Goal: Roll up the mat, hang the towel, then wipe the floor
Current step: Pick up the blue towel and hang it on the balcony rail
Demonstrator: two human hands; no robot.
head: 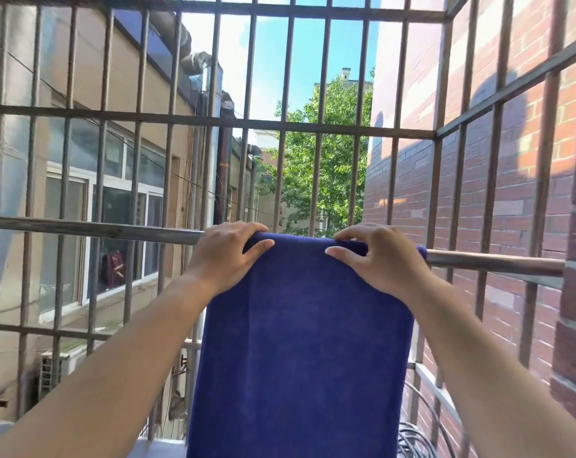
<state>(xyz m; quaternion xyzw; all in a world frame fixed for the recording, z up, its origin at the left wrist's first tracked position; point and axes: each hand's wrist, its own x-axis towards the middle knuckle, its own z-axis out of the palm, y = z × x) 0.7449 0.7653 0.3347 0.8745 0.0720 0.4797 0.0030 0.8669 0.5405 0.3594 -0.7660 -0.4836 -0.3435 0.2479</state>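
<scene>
The towel point(299, 342), dark blue, is draped over the horizontal metal rail point(98, 229), its near panel hanging straight down from the fold to the lower edge of the view; the left hand point(225, 256) grips the fold at the towel's left top corner, fingers curled over the far side of the rail and thumb pressed on the near face of the cloth, so the hand is closed on towel and rail together; the right hand point(375, 259) grips the fold nearer the right top corner in the same manner, fingers bent over the top, thumb flat on the near face; a short strip of towel extends beyond the right hand along the rail; between the two grips the fold lies smooth on the rail; bare rail continues outward from each hand; beyond the grips stands a barred metal grille point(289, 127); right of the right-hand grip is a brick wall point(511, 200).
</scene>
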